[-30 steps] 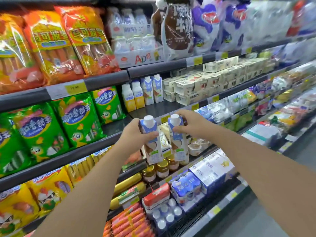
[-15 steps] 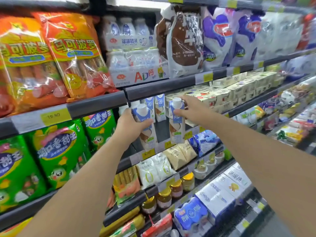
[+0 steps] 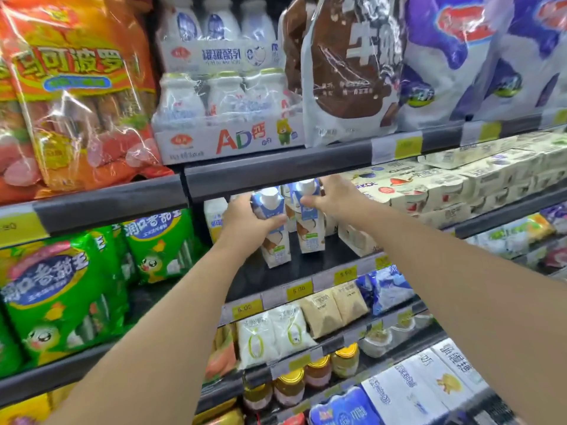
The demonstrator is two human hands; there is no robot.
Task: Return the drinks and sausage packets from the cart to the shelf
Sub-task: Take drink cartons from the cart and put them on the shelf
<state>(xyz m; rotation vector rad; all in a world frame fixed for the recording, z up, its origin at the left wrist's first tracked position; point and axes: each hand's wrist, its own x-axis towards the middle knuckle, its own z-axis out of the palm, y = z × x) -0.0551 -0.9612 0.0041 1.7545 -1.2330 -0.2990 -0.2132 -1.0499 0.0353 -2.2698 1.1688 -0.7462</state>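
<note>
While wrapped round the upper bodies, left grip and right grip each clasp a carton over the shelf; stiff, light, slightly squashable; best held mid-body.

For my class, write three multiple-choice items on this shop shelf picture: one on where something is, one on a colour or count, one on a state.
1. The cartons in the hands are over which shelf?
A. the dark shelf below the AD bottle pack
B. the top shelf
C. the floor

2. How many cartons are held?
A. one
B. two
C. four

3. The left carton is
A. lying flat
B. crushed
C. tilted, gripped

Answers: 1 A, both hands reach in under that pack. 2 B, the left hand and the right hand hold one carton each. 3 C, it leans beside the right carton.
</note>
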